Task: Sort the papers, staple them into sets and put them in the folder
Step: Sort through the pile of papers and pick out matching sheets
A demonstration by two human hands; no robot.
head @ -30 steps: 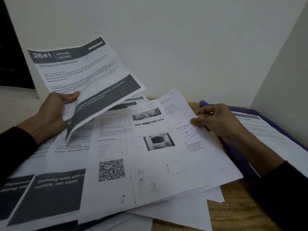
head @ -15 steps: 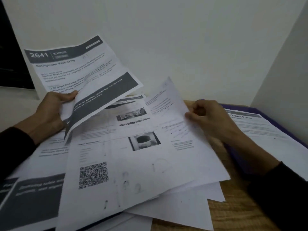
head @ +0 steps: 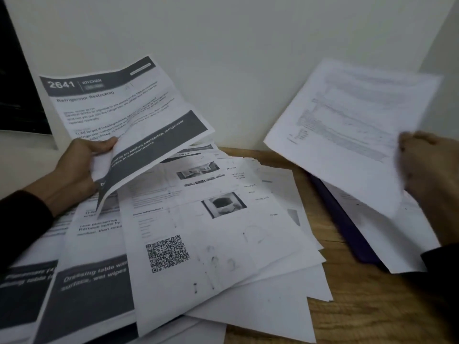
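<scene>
While the left hand (head: 77, 167) pinches two limp printed sheets (head: 124, 115), the right hand (head: 427, 167) grips another floppy page (head: 352, 125) by its right edge, best held there.

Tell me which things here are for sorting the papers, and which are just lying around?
For the job:
- the "2641 Kitchen" sheets, held by the left hand
- the blurred sheet, held up by the right hand
- the spread-out pile of papers
- the purple folder, with a page in it

Just there:
- the wooden table
- the white wall
- a dark panel at far left
</scene>
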